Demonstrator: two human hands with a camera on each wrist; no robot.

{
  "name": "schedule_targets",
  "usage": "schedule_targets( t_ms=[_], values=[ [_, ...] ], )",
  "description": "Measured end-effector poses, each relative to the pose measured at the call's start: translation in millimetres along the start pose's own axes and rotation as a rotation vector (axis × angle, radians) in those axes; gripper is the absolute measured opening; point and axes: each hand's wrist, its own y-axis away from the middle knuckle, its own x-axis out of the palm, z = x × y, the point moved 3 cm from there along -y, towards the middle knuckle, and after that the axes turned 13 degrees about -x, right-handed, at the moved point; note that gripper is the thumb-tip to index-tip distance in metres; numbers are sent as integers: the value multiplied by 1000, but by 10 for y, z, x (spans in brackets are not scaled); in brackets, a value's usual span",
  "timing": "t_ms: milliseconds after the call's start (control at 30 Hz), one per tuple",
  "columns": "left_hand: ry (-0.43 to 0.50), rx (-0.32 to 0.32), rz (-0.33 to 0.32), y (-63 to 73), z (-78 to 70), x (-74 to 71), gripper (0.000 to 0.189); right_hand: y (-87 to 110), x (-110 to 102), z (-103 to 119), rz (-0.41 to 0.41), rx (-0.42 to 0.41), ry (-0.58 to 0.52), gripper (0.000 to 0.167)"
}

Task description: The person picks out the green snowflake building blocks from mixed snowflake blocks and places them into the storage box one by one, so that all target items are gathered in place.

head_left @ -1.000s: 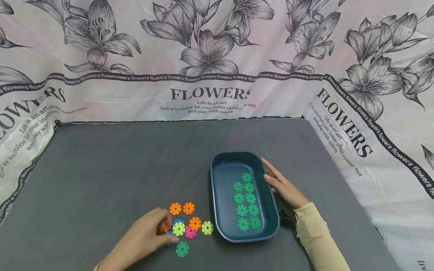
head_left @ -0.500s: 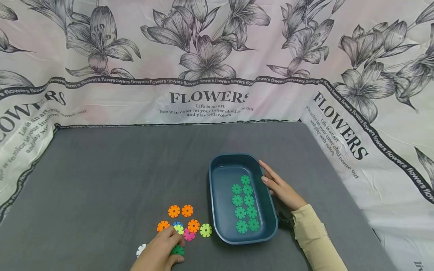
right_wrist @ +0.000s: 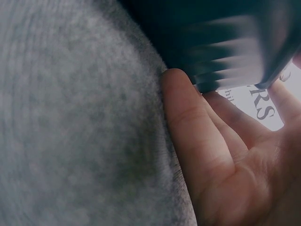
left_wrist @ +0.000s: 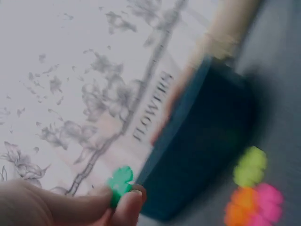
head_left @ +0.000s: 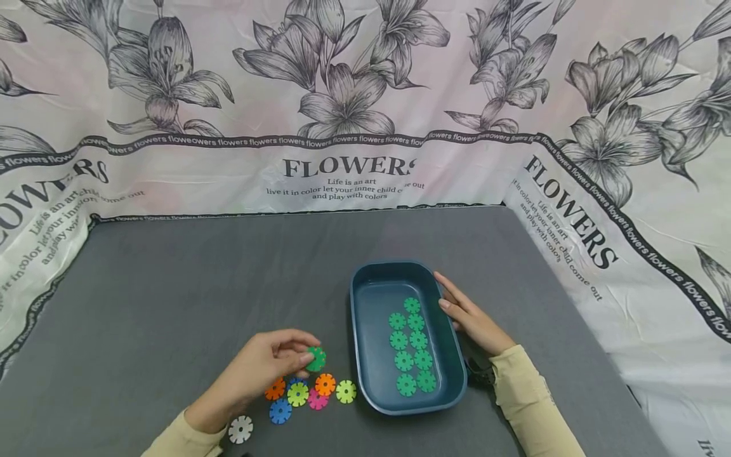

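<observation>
My left hand (head_left: 265, 365) pinches a green interlocking disc (head_left: 316, 359) between thumb and fingers, raised over the loose discs. In the left wrist view the green disc (left_wrist: 121, 184) sits at the fingertips, with the tray's outer wall (left_wrist: 193, 155) behind it. The dark blue tray (head_left: 371, 374) holds two lengthwise rows of flat green discs (head_left: 419, 341) on its right side. My right hand (head_left: 476, 320) rests against the tray's right wall, thumb at the rim. In the right wrist view its straight fingers (right_wrist: 193, 122) touch the lower outside of the tray (right_wrist: 225, 42).
Left of the tray lie an orange disc (head_left: 325, 384), a yellow-green disc (head_left: 346, 391), a pink disc (head_left: 317, 399), a blue disc (head_left: 280, 411) and others. A white disc (head_left: 240, 430) is beside my left wrist. A flower-printed cloth (head_left: 348, 171) borders the grey table (head_left: 200, 285).
My left hand moved down to the green disc at the front, picked it up and carried it up past the other discs. The right hand stays at the tray.
</observation>
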Motion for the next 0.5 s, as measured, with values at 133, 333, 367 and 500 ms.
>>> schedule_targets(
  t_ms=[133,333,367,500],
  values=[
    [80,-11,98,-228,-257,19,40,8,7,-5,-1,-2,-15,54],
    [50,-12,88,-602,-589,237,31,17,15,-25,2,1,-23,54],
    [42,-16,74,-666,-624,269,30,17,14,-28,3,3,-26,54],
    [19,-31,54,-877,-738,343,29,5,5,-31,10,7,-19,53]
  ],
)
